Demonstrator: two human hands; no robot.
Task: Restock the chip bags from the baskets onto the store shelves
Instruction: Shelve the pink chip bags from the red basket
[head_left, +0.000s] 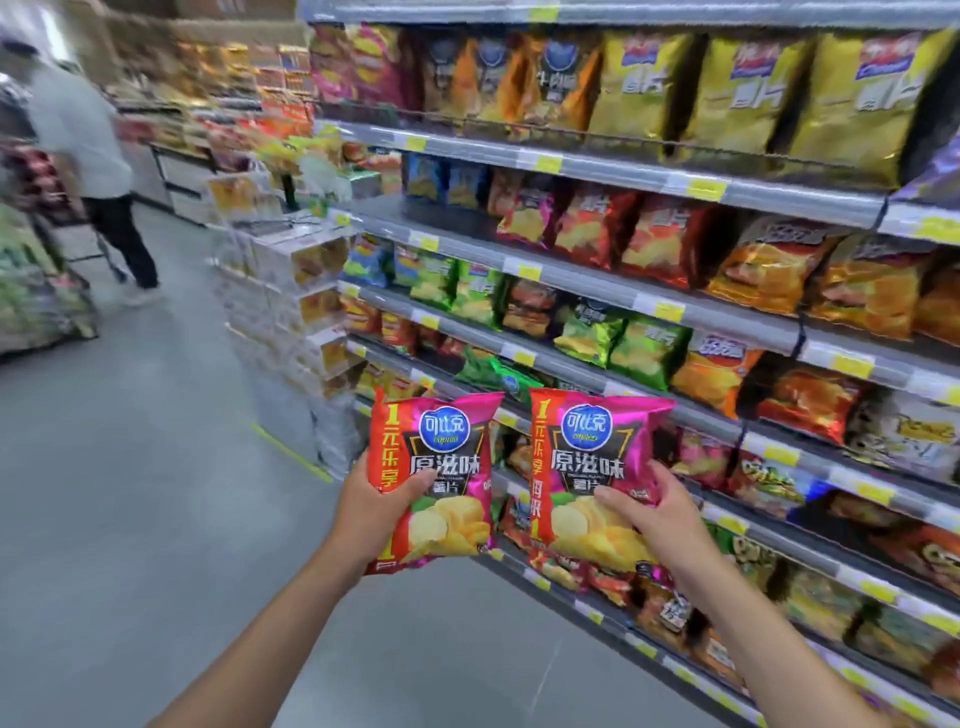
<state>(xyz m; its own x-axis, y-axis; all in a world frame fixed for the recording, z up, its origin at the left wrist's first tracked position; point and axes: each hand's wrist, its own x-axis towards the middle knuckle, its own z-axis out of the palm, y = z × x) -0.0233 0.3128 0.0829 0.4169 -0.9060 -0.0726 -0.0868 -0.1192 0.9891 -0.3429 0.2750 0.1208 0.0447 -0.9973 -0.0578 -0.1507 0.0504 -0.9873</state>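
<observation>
I hold two identical pink and red chip bags upright in front of the shelves. My left hand (382, 506) grips the left bag (441, 452) at its lower left edge, thumb across the front. My right hand (657, 512) grips the right bag (592, 457) at its lower right side, fingers over the front. Both bags hang in the air just in front of the lower store shelves (571, 283), which run from the centre to the right and are packed with chip bags of many colours. No basket is in view.
A stack of boxed goods (296, 312) stands at the near end of the shelving, left of my hands. A person (88, 150) walks in the aisle at the far left beside a cart. Grey floor (130, 493) spreads out to the left and below.
</observation>
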